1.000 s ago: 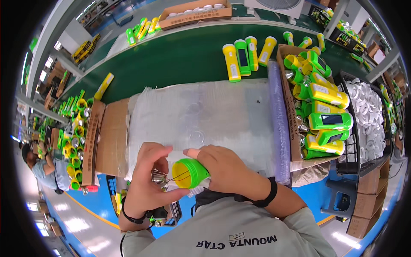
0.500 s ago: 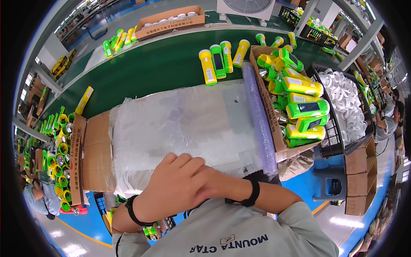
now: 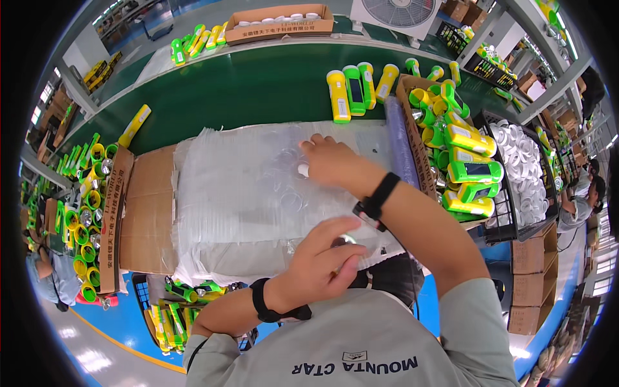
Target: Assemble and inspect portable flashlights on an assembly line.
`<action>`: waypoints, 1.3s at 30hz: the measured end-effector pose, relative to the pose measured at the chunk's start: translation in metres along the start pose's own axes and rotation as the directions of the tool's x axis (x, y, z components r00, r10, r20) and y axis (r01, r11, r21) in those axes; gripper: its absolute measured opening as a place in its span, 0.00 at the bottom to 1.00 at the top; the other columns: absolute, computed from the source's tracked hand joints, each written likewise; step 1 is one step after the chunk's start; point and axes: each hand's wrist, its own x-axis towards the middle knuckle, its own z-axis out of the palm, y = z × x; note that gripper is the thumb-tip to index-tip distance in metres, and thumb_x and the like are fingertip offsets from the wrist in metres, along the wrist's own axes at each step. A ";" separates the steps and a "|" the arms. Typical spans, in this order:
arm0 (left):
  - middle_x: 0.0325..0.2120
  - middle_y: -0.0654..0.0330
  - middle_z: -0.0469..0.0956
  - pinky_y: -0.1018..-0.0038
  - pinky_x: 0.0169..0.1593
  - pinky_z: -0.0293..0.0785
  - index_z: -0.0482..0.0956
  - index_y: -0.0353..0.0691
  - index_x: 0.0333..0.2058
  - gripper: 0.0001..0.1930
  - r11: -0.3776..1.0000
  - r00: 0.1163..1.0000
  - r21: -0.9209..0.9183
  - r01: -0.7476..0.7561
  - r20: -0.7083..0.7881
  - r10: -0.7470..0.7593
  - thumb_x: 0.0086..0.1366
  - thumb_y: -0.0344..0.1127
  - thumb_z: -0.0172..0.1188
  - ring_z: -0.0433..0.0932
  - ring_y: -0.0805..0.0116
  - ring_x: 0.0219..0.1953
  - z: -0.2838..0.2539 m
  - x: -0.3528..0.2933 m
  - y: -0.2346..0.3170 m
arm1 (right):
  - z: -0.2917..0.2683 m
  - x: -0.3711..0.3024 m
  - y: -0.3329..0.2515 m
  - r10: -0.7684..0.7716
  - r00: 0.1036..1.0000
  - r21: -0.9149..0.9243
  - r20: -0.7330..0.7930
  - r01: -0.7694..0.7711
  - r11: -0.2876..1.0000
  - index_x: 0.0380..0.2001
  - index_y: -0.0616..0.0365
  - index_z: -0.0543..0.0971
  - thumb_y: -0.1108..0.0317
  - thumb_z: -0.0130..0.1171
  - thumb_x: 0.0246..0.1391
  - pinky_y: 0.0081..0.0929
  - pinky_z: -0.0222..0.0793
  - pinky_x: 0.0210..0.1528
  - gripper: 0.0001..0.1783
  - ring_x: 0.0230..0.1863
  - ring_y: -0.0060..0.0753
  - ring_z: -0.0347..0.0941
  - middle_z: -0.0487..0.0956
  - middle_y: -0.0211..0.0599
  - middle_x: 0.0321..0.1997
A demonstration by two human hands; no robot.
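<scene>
My left hand [image 3: 320, 261] is low over the near edge of a plastic-covered pad [image 3: 225, 213], fingers curled round a small shiny round piece [image 3: 346, 239], mostly hidden by them. Farther out, my right hand [image 3: 332, 161] reaches down onto several thin clear plastic discs [image 3: 290, 187] lying on the pad. Its fingers are bent, thumb and index close to the discs. A small white spot shows at the thumb; what the fingertips hold, if anything, cannot be made out.
A carton [image 3: 422, 142] of yellow and green flashlights stands right of a plastic roll [image 3: 401, 138]. Beyond it is a black crate [image 3: 509, 216] of white rings. Another flashlight carton [image 3: 116, 219] is at left. Flashlights [image 3: 338, 97] stand on the green bench [image 3: 258, 84].
My hands were together at the pad's near edge and are now apart. The right has reached away to the clear discs; the left stays near, holding a shiny round piece. The view has shifted slightly.
</scene>
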 end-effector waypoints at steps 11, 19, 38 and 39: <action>0.39 0.55 0.75 0.72 0.44 0.72 0.68 0.38 0.47 0.34 0.870 0.937 -0.348 0.350 0.130 -0.325 0.43 0.39 0.75 0.77 0.65 0.40 0.003 -0.021 -0.030 | -0.024 -0.021 0.019 0.085 0.994 0.507 -0.061 -0.043 0.861 0.35 0.63 0.75 0.68 0.58 0.49 0.36 0.70 0.39 0.12 0.37 0.45 0.76 0.79 0.46 0.31; 0.40 0.55 0.73 0.72 0.42 0.73 0.62 0.38 0.50 0.35 0.902 0.969 -0.355 0.246 0.104 -0.223 0.46 0.35 0.71 0.77 0.65 0.38 0.023 0.009 -0.035 | -0.125 -0.152 0.003 0.113 0.947 0.875 0.301 -0.321 0.363 0.49 0.60 0.74 0.72 0.60 0.52 0.17 0.64 0.27 0.19 0.24 0.16 0.66 0.69 0.22 0.21; 0.34 0.49 0.73 0.71 0.35 0.73 0.56 0.42 0.50 0.30 0.885 0.979 -0.433 0.172 0.177 -0.103 0.59 0.47 0.63 0.74 0.66 0.32 0.029 0.013 -0.053 | 0.017 -0.197 0.046 0.298 0.897 -0.193 -0.327 -0.372 0.908 0.47 0.60 0.72 0.71 0.58 0.46 0.43 0.65 0.54 0.21 0.58 0.55 0.63 0.63 0.50 0.58; 0.34 0.49 0.73 0.71 0.35 0.73 0.56 0.42 0.50 0.30 0.883 0.978 -0.438 0.168 0.189 -0.092 0.59 0.47 0.63 0.74 0.66 0.32 0.029 0.014 -0.053 | 0.015 -0.196 0.045 0.311 0.896 -0.173 -0.316 -0.376 0.910 0.46 0.61 0.72 0.71 0.56 0.45 0.43 0.64 0.56 0.21 0.60 0.56 0.61 0.61 0.51 0.59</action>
